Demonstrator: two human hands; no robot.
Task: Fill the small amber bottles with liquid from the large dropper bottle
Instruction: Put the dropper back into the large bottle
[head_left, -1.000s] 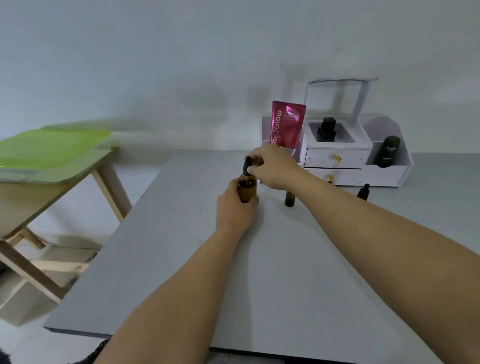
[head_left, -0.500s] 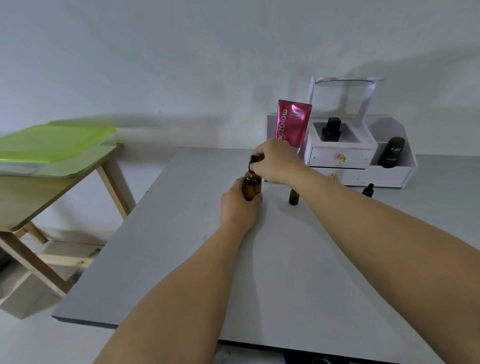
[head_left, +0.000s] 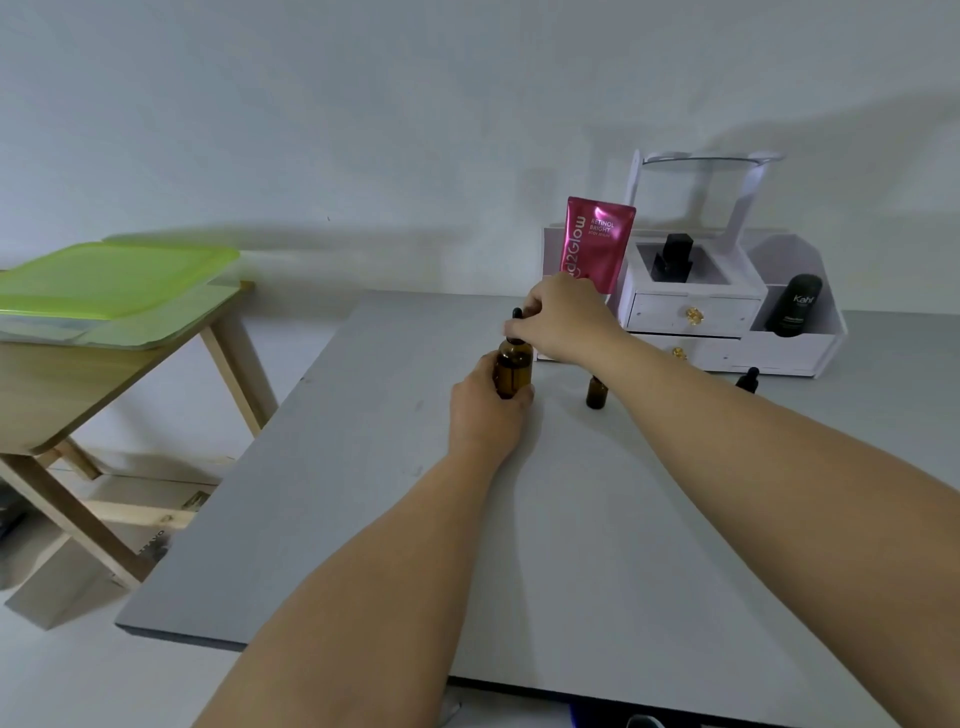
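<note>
The large amber dropper bottle (head_left: 514, 366) stands upright on the grey table (head_left: 545, 519), and my left hand (head_left: 485, 410) grips its body from the near side. My right hand (head_left: 558, 317) pinches the black dropper cap (head_left: 517, 314) on top of it. A small amber bottle (head_left: 596, 392) with no cap stands just right of the large one, beside my right forearm. Another small bottle with a black dropper cap (head_left: 748, 379) shows behind that forearm, mostly hidden.
A white drawer organiser (head_left: 727, 322) stands at the back right, holding a pink pouch (head_left: 597, 244), a black bottle (head_left: 672, 257) and a dark tube (head_left: 795, 306). A wooden side table (head_left: 78, 384) with a green tray (head_left: 104, 280) sits left of the grey table.
The black dropper cap has risen a little above the large bottle's neck in my right hand. My left hand still grips the bottle in the same spot.
</note>
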